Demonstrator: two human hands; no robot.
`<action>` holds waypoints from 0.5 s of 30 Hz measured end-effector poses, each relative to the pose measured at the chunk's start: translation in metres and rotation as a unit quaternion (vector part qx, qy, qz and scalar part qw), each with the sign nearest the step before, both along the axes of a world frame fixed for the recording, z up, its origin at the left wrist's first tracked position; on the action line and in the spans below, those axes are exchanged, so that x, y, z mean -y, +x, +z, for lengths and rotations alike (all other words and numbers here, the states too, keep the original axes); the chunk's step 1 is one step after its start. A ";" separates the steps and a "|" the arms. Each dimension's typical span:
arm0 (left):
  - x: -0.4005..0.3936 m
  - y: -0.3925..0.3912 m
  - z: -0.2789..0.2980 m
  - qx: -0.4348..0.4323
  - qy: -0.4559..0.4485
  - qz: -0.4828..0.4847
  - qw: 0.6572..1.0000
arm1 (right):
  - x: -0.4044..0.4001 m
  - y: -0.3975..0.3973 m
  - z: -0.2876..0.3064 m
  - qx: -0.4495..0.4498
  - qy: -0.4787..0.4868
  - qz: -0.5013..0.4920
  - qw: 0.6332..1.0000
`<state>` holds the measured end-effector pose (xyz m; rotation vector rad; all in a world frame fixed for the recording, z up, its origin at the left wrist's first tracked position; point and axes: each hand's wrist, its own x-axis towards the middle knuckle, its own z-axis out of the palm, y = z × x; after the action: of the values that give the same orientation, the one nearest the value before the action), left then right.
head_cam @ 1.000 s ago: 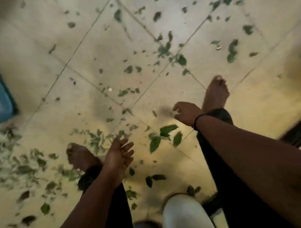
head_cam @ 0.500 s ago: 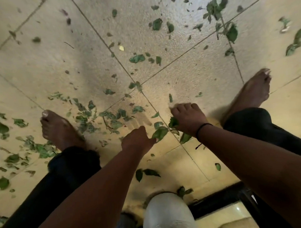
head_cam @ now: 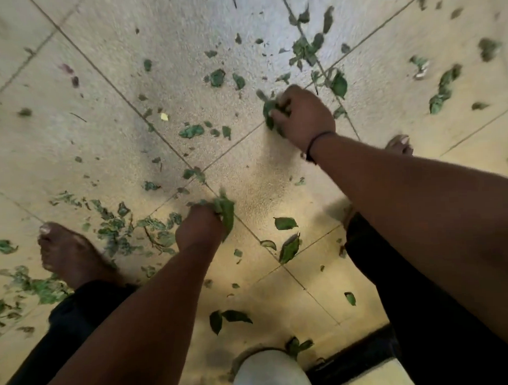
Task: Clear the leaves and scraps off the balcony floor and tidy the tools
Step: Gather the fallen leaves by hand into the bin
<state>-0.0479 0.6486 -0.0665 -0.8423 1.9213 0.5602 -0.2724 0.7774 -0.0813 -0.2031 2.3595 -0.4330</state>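
Green leaves and scraps lie scattered over the pale tiled balcony floor (head_cam: pixel 162 66). My left hand (head_cam: pixel 198 227) is low at the centre, fingers curled round a bunch of green leaves (head_cam: pixel 226 212) that sticks out to its right. My right hand (head_cam: pixel 305 115) reaches further out, gripping a few green leaves (head_cam: pixel 268 112) at its left side; a dark band circles that wrist. A thick patch of leaves (head_cam: pixel 118 228) lies just left of my left hand. Two loose leaves (head_cam: pixel 287 240) lie between my arms.
My bare left foot (head_cam: pixel 67 253) stands at the left, my right foot's toes (head_cam: pixel 399 144) show behind the right arm. A white rounded object (head_cam: pixel 270 373) sits at the bottom edge beside a dark strip (head_cam: pixel 353 358). More leaves (head_cam: pixel 317 49) lie further out.
My right hand has moved outward and up with leaves in its grip. My left hand has closed on a bunch of leaves near the tile joint. The view shifted slightly.
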 end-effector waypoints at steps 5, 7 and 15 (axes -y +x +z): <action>0.034 -0.077 0.004 -0.119 -0.044 0.106 0.986 | 0.006 -0.060 0.011 0.012 -0.043 -0.123 0.991; 0.044 -0.102 0.007 -0.158 -0.026 0.124 0.979 | 0.001 -0.064 0.016 0.010 -0.025 -0.123 0.992; 0.066 -0.120 0.000 -0.100 -0.040 0.106 0.989 | 0.008 -0.027 0.007 0.103 0.020 -0.130 0.986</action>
<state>-0.1675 0.5830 -0.0667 -1.0847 2.0600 0.7227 -0.2990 0.7694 -0.0748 0.1628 2.1939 -0.5052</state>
